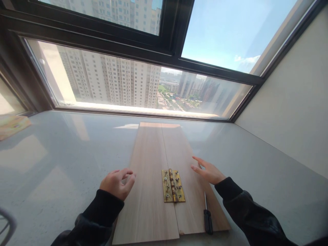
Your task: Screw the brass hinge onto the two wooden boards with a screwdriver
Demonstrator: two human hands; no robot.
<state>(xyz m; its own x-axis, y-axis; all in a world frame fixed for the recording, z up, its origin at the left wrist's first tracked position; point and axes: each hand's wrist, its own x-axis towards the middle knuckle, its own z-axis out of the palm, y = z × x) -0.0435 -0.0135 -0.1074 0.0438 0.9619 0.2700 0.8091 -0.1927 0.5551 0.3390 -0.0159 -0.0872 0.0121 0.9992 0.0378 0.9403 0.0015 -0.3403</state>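
Two pale wooden boards (147,205) lie side by side on the light surface, with a narrow seam between them. Across the seam rests a worn brass-coloured hinge (173,186), opened flat, with several screws standing in its holes. My left hand (119,182) is at the boards' left edge, fingers loosely bent and nothing seen in them. Over the right board's outer edge is my right hand (208,171), its fingers stretched and apart, holding nothing. A screwdriver (208,218) with a black handle lies on the right board below that hand, its tip pointing away from me.
A dark-framed window (143,116) closes off the far side, with tall buildings outside. A white wall (294,102) bounds the right. At the far left is a patterned flat item (12,125); part of a grey curved rim (11,222) shows at the lower left.
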